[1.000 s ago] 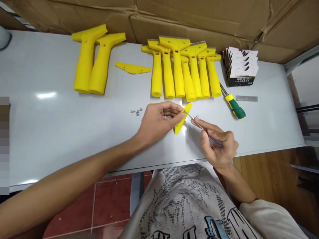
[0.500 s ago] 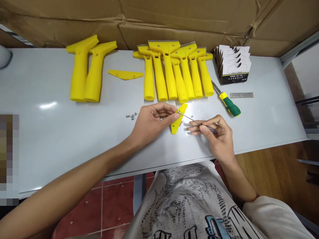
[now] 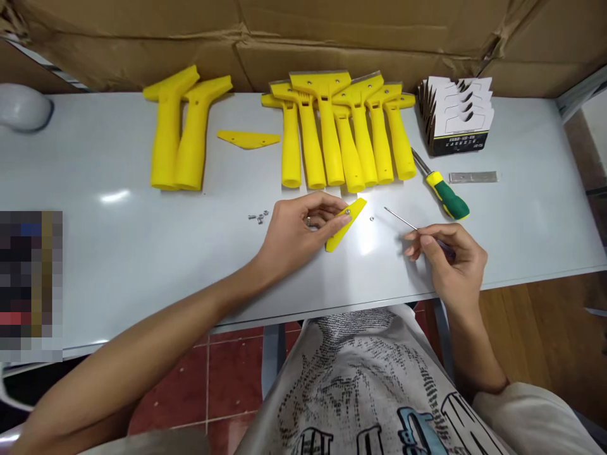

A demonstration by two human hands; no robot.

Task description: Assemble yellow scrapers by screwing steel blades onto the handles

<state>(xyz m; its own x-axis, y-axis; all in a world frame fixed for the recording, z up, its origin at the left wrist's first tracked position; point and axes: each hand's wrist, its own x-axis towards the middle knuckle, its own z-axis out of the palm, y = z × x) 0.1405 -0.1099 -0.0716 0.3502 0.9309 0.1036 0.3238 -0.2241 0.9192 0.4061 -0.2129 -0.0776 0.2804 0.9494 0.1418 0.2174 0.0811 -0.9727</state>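
Note:
Between thumb and fingers, my left hand (image 3: 303,227) pinches a small yellow plate (image 3: 342,231) with tapered ends, tilted over the table. A screw head (image 3: 348,212) shows in the plate close to my thumb. My right hand (image 3: 450,256) grips a thin screwdriver (image 3: 401,219) with a dark handle, its tip pointing left and clear of the plate. One tiny nut (image 3: 372,218) lies on the table between my hands. Several small screws and nuts (image 3: 260,218) sit left of my left hand. A matching yellow plate (image 3: 249,139) rests farther back.
Several yellow scrapers (image 3: 327,139) lie in a row at the back. Two yellow handles (image 3: 165,145) are at the left. A green-handled screwdriver (image 3: 448,196), a flat metal blade strip (image 3: 474,177) and stacked cards (image 3: 459,120) occupy the right. Cardboard (image 3: 294,38) stands behind the table.
My right hand has drawn the thin screwdriver back to the right, so its tip has left the screw in the yellow plate. My left hand still holds the plate.

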